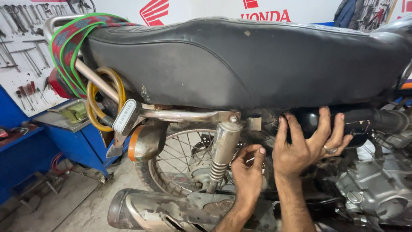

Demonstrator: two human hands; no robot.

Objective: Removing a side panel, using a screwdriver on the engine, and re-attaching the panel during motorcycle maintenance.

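Observation:
A motorcycle fills the view, with a long black seat [240,60] on top. My right hand [307,144] lies flat with fingers spread against the black side cover [356,120] just under the seat. My left hand [248,172] is below and to the left, fingers curled loosely beside the chrome rear shock absorber [223,148], holding nothing that I can see. Behind the hands are the spoked rear wheel [180,159] and the worn exhaust muffler [163,210].
A yellow loop lock [101,101] hangs on the rear grab rail, and a red-and-green strap [68,43] wraps the seat's tail. An orange turn signal [143,141] sits below. The engine casing [377,189] is at right. A blue workbench [73,137] and a wall tool board [21,47] stand at left.

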